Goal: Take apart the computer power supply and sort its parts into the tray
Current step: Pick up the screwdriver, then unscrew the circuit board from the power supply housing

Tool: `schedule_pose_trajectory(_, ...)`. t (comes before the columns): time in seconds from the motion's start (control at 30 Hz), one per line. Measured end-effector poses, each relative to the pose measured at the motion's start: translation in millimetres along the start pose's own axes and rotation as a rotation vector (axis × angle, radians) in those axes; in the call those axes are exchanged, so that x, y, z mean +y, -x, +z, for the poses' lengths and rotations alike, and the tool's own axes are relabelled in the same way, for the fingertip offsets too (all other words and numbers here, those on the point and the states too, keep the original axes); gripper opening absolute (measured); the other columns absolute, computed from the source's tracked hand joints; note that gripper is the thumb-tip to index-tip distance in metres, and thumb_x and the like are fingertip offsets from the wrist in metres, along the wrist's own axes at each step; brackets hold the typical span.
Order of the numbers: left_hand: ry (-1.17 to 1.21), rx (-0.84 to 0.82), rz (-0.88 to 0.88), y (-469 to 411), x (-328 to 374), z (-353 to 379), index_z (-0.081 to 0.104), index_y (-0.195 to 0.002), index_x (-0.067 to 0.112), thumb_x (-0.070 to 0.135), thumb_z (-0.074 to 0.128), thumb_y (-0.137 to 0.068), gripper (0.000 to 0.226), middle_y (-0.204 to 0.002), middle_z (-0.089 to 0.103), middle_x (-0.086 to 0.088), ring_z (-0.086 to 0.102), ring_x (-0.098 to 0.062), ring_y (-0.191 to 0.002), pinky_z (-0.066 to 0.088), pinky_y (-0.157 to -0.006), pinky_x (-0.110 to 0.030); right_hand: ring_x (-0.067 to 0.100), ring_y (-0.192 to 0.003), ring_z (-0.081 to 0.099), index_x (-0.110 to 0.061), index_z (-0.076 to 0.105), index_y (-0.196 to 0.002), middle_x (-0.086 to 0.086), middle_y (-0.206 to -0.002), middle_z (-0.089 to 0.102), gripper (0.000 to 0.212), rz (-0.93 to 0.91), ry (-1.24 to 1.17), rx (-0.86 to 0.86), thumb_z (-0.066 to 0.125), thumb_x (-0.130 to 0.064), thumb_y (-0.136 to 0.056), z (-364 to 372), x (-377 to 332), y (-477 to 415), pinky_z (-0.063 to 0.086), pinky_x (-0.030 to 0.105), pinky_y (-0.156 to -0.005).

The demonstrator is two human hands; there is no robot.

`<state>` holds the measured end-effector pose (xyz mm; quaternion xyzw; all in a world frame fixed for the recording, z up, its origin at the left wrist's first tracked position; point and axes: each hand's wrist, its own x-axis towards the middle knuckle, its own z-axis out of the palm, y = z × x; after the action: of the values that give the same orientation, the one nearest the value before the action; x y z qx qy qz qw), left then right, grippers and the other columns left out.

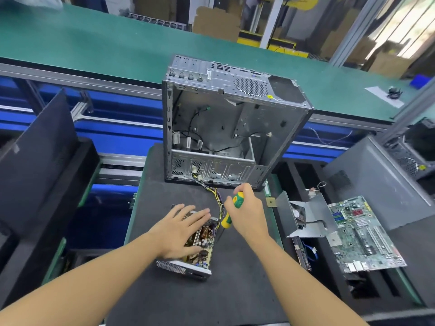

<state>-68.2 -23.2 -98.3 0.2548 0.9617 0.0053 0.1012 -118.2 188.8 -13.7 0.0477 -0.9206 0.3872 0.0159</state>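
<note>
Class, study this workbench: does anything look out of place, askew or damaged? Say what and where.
The motherboard lies askew across the tray on the right, tilted over compartment walls rather than seated in one. The power supply is open, its wires running into the computer case.

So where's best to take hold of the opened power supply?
The power supply lies open-topped, circuit components exposed, so hold its metal casing by the side walls, coming in from left and right.

Bare forearms — bare left grip, right grip
</note>
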Motion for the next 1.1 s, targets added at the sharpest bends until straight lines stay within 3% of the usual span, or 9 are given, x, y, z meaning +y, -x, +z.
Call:
schedule_pose_trajectory(0.13, -0.023, 0.113, -0.053, -4.1, 11.5, 7.8, 0.002, -0.161, 0.024, 0.066, 0.012, -0.097, 0.077, -0.167, 0.009, 0.004, 0.029, -0.033, -0.140, 0.014, -0.121, -0.051, 0.006, -0.050, 0.051, -0.036, 0.043, -0.088, -0.007, -0.067, 0.061, 0.016, -0.061, -0.064, -0.075, 0.058, -0.036, -0.085, 4.2, -4.2, 2.0, 0.040, 0.019, -0.044)
schedule_pose_trajectory(0.27, -0.085, 0.106, -0.125, -8.0, 17.3, 8.8, 0.002, -0.159, 0.021, 0.061, 0.009, -0.099, 0.073, -0.164, 0.016, -0.001, 0.030, -0.032, -0.135, 0.019, -0.116, -0.048, 0.015, -0.053, 0.052, -0.035, 0.045, -0.090, -0.003, -0.069, 0.061, 0.014, -0.129, -0.115, -0.204, 0.057, -0.036, -0.085, 11.7, -13.6, 3.1, 0.047, 0.036, -0.052)
schedule_pose_trajectory(0.4, -0.158, 0.159, -0.175, -8.0, 25.6, 2.3, 0.029, -0.143, 0.015, 0.055, 0.015, -0.097, 0.063, -0.141, 0.043, -0.009, 0.044, -0.033, -0.112, 0.035, -0.093, -0.049, 0.015, -0.050, 0.049, -0.037, 0.044, -0.088, -0.002, -0.065, 0.059, 0.013, -0.209, -0.114, -0.290, 0.057, -0.036, -0.083, 13.2, -23.0, 5.6, 0.046, 0.037, -0.051)
schedule_pose_trajectory(0.57, -0.072, 0.352, -0.163, -9.8, 20.2, 2.5, 0.055, -0.123, 0.018, 0.041, 0.022, -0.100, 0.046, -0.101, 0.059, -0.002, 0.047, -0.029, -0.087, 0.036, -0.074, -0.042, 0.016, -0.053, 0.051, -0.035, 0.045, -0.086, 0.001, -0.069, 0.059, 0.017, -0.241, -0.128, -0.310, 0.060, -0.028, -0.084, 9.8, -22.4, 9.2, 0.044, 0.030, -0.051)
schedule_pose_trajectory(0.67, -0.011, 0.332, -0.225, -16.7, 16.0, -3.5, 0.059, -0.112, 0.022, 0.039, 0.022, -0.099, 0.043, -0.085, 0.061, 0.002, 0.045, -0.026, -0.079, 0.026, -0.068, -0.038, 0.011, -0.052, 0.048, -0.034, 0.045, -0.086, 0.000, -0.069, 0.058, 0.019, -0.249, -0.138, -0.336, 0.062, -0.024, -0.085, 9.2, -19.2, 11.5, 0.042, 0.024, -0.049)
schedule_pose_trajectory(0.8, -0.050, 0.178, -0.237, -31.4, 16.5, -9.3, 0.056, -0.094, 0.026, 0.040, 0.005, -0.088, 0.053, -0.089, 0.063, 0.003, 0.050, -0.024, -0.084, 0.030, -0.069, -0.038, 0.014, -0.055, 0.050, -0.033, 0.048, -0.086, -0.001, -0.068, 0.058, 0.019, -0.323, -0.109, -0.429, 0.065, -0.024, -0.082, 13.4, -16.1, 17.7, 0.046, 0.032, -0.052)
schedule_pose_trajectory(0.93, 0.002, 0.223, -0.237, -30.4, 17.7, -4.6, 0.055, -0.090, 0.025, 0.033, 0.040, -0.087, 0.017, -0.089, 0.064, 0.002, 0.057, -0.025, -0.085, 0.030, -0.069, -0.037, 0.015, -0.060, 0.048, -0.034, 0.048, -0.084, -0.008, -0.066, 0.054, 0.022, -0.428, -0.054, -0.498, 0.066, -0.022, -0.080, 18.0, -12.5, 23.3, 0.046, 0.030, -0.057)
schedule_pose_trajectory(1.1, 0.033, 0.261, -0.229, -32.7, 15.8, -1.1, 0.056, -0.093, 0.026, 0.035, 0.047, -0.086, 0.015, -0.094, 0.065, 0.006, 0.059, -0.021, -0.089, 0.025, -0.070, -0.033, 0.016, -0.061, 0.047, -0.019, 0.053, -0.089, -0.007, -0.068, 0.054, 0.015, -0.457, -0.022, -0.522, 0.066, -0.019, -0.083, 22.0, -9.0, 28.1, 0.047, 0.035, -0.059)
